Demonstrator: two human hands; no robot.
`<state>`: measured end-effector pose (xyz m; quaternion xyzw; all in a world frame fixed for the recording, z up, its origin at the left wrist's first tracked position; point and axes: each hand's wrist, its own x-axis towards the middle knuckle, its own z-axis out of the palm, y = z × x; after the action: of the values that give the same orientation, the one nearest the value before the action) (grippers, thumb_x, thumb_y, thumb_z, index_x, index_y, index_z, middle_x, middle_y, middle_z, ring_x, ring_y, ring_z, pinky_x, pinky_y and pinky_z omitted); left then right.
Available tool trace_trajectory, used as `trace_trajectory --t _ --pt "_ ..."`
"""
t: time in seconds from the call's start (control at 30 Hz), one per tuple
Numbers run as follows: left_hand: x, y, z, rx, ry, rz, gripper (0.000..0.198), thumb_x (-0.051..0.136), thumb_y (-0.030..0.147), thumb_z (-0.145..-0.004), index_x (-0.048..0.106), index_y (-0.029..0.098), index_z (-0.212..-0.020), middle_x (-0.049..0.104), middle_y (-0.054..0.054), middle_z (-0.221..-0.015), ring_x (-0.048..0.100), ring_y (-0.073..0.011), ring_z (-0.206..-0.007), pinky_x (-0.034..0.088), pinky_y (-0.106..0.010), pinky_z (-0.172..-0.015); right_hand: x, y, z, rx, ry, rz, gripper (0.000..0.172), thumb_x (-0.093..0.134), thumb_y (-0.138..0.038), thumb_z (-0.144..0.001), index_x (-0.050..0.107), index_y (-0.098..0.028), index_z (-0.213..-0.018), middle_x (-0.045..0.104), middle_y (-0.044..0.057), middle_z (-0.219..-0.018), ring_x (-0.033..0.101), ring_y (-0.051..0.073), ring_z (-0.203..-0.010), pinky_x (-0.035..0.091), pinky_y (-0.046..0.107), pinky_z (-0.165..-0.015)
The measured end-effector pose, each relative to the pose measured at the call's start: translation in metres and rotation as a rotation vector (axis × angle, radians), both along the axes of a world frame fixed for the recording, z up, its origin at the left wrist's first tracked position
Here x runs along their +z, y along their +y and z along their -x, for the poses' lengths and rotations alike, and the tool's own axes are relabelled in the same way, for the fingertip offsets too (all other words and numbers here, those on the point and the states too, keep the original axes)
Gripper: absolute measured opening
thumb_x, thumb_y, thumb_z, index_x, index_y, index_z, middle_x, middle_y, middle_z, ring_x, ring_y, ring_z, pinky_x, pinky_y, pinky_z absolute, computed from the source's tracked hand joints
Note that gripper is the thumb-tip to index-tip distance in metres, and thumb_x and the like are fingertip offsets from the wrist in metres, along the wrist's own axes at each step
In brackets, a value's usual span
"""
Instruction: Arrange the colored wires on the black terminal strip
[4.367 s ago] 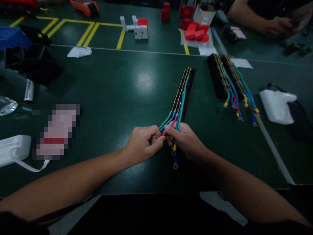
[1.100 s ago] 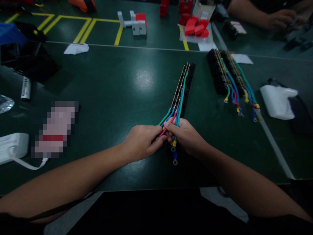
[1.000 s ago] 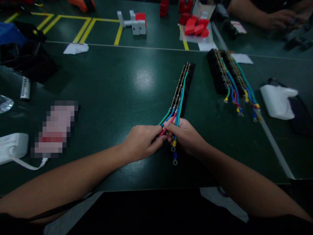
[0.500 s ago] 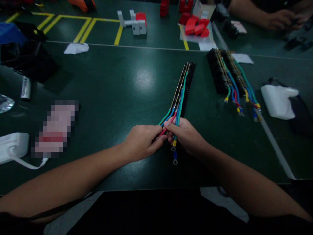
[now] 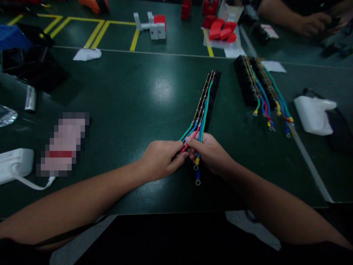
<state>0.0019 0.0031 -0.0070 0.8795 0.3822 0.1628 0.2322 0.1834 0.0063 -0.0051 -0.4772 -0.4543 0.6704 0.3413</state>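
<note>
A long black terminal strip (image 5: 213, 96) with brass-coloured rods lies on the green table, its near end toward me. Green, blue and red wires (image 5: 203, 119) run from it into my hands. My left hand (image 5: 164, 159) is closed around the red wire and the wires bending left; their ends are hidden in its fingers. Against it, my right hand (image 5: 209, 151) pinches the wires between thumb and fingers. Below the right fingers hang two ring terminals, one with a yellow sleeve (image 5: 197, 162) and one with a blue sleeve (image 5: 198, 175).
Two similar wired strips (image 5: 246, 82) lie to the right, near a white device (image 5: 314, 114). On the left are a phone (image 5: 64, 141) on a white cable, a white power bank (image 5: 16, 165) and black parts (image 5: 33, 68). Red parts (image 5: 223, 31) sit at the back; another person's hands (image 5: 314, 24) are far right.
Both hands keep their hold on the wires with hardly any movement. The whole view has shifted very slightly.
</note>
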Motion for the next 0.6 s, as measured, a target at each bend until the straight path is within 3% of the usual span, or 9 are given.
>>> trace_trajectory --t 0.6 --pt "0.0007 0.0008 -0.0007 0.0 0.012 0.005 0.023 0.044 0.032 -0.096 0.058 0.019 -0.083 0.059 0.001 -0.068 0.051 -0.0132 -0.058 0.029 -0.026 -0.055 0.0001 -0.0001 -0.0008 0.007 0.012 -0.008 0.023 0.06 -0.032 -0.089 0.055 -0.017 -0.072 0.055 -0.005 -0.054 0.051 0.007 -0.046 0.039 0.019 -0.045"
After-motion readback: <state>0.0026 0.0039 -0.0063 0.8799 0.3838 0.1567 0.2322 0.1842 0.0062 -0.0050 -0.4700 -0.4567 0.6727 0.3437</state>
